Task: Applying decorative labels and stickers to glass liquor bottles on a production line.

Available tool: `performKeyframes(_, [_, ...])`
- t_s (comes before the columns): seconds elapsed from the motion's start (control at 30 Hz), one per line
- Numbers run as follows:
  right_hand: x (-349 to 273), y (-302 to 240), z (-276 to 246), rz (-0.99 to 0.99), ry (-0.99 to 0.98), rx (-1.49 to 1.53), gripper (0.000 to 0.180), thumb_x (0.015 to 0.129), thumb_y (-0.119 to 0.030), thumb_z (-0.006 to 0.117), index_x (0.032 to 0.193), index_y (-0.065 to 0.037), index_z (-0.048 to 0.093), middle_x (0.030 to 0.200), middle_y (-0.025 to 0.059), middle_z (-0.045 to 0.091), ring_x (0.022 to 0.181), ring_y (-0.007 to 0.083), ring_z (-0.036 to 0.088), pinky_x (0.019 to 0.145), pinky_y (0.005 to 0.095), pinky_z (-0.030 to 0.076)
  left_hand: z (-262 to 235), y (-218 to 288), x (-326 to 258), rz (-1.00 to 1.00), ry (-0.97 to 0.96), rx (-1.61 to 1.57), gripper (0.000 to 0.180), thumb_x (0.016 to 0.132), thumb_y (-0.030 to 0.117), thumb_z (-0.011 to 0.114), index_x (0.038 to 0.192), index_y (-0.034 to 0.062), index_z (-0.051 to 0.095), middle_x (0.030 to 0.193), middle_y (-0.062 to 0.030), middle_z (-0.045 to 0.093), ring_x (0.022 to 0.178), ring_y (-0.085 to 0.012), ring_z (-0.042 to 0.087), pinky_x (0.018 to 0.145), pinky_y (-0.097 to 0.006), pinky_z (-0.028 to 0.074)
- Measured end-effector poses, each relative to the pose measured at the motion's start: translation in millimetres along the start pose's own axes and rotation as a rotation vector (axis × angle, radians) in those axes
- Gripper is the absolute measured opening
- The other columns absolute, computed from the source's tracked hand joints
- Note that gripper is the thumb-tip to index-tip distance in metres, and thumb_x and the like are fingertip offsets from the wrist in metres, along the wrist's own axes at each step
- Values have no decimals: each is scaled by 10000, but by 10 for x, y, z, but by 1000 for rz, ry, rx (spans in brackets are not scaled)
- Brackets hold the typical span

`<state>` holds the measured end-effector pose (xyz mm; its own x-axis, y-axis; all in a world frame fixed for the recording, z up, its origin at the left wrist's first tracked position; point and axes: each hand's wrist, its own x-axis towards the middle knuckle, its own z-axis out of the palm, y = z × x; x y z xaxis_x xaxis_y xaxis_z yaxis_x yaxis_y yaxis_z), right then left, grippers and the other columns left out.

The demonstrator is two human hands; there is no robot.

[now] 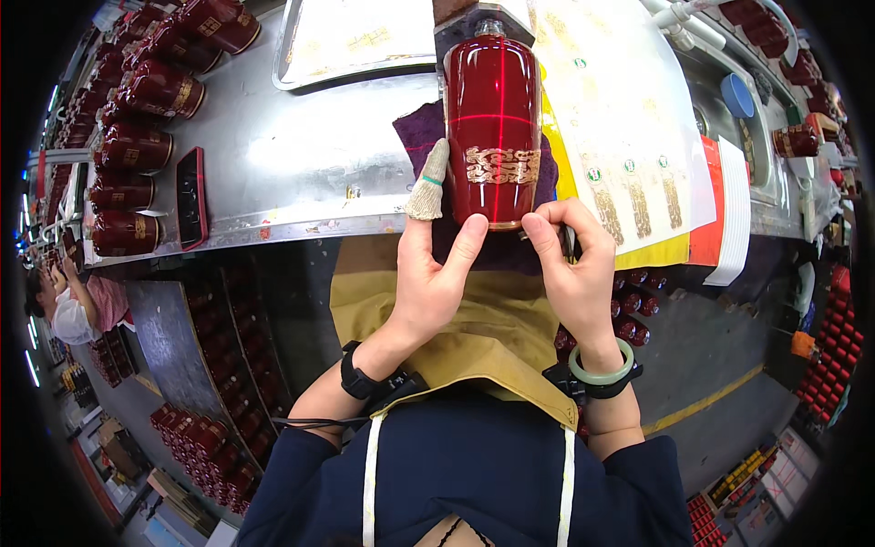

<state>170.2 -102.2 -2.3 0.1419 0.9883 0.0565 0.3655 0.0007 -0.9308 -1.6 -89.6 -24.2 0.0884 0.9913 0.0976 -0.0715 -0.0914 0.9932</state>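
Seen from the head camera, a glossy dark-red glass bottle (pixel 492 96) with a clear neck and a gold ornamental band (pixel 501 166) lies on a purple cloth (pixel 413 132) at the edge of a silvery metal worktable (pixel 365 150), base toward the worker, thin red light lines crossing its front. The left hand (pixel 427 287), its index finger sheathed in an off-white knitted finger cover (pixel 428 189), grasps the bottle, thumb on the front near the base. The right hand (pixel 581 278), a pale-green bangle (pixel 599 376) at its wrist, sets its thumb at the base's right corner, index bent; whether it grips cannot be told. To the right lie white sheets of gold decals (pixel 620 100) over a yellow sheet (pixel 658 252); at far left, similar dark-red bottles (pixel 126 191) stand beside a flat red-edged dark rectangular object (pixel 190 199).
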Motion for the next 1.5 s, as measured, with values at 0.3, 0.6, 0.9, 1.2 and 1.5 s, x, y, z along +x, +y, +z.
performKeyframes(0.3, [-3, -24, -9, 15, -4, 11, 156, 954, -106, 767, 888, 13, 689, 744, 39, 599, 626, 106, 477, 585, 284, 383, 7, -37, -6, 35, 6, 47, 719, 1017, 54, 642, 1629, -34, 276, 1638, -187, 395, 1466, -246, 433, 1214, -380, 337])
performKeyframes(0.6, [-5, -35, -6, 14, 1, 11, 152, 946, -104, 773, 886, 10, 691, 733, 34, 583, 620, 111, 470, 585, 287, 382, 25, -29, -11, 24, 4, 9, 677, 1045, 59, 596, 1633, -30, 271, 1656, -176, 372, 1491, -241, 399, 1231, -377, 310])
performKeyframes(0.9, [-9, -21, -6, 16, -2, 13, 154, 943, -107, 777, 886, 8, 692, 737, 33, 583, 620, 109, 469, 581, 287, 377, 4, -67, -18, 30, -8, -59, 644, 1066, 67, 555, 1631, -44, 265, 1670, -169, 350, 1507, -238, 374, 1243, -377, 283])
performKeyframes(1.2, [5, -19, -17, 0, -11, 6, 147, 938, -91, 776, 888, 15, 687, 742, 39, 586, 635, 117, 485, 592, 291, 386, 31, -47, 6, 3, 28, 19, 750, 995, 87, 689, 1617, -49, 293, 1639, -201, 388, 1479, -268, 419, 1221, -394, 324])
performKeyframes(1.5, [110, -154, -251, -55, -96, -100, 171, 946, -158, 774, 928, 1, 712, 781, 87, 640, 658, 186, 567, 632, 329, 453, 13, -51, 39, 68, 36, 140, 767, 972, 96, 716, 1606, -45, 307, 1611, -201, 416, 1492, -285, 390, 1240, -408, 282])
